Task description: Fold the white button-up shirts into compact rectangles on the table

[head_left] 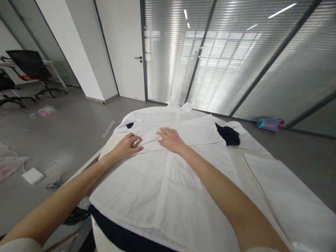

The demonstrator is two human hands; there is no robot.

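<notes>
While both bare forearms are stretched forward over the table, a white button-front cotton shirt (162, 182) is seen spread flat, front side up, across the middle of the white-covered table (294, 203), its collar (181, 106) at the far end and its hem at the near edge. The left hand (127, 146) is laid on the shirt's chest to the left of the placket, fingers curled and drawn together, with a small ridge of white cloth pinched or pushed up at the fingertips (138, 142); whether the fold is truly gripped cannot be told. The right hand (170, 139) is pressed flat on the cloth just beside it, palm down, fingers spread and straight, nothing held. The two hands are near each other but apart, with a folded sleeve edge running between and under them.

A dark navy garment (229, 134) is partly tucked under the shirt's right side at the far right, and a strip of dark cloth (123, 236) is shown below the hem at the near edge. A folded white cloth (286, 196) is lying to the right on the table. On the grey floor, scissors (56, 182) and a white flat box (33, 175) are found to the left, a black office chair (33, 68) farther back, and a teal and pink cylinder (270, 124) against the glass partition. A white door (126, 52) is closed behind.
</notes>
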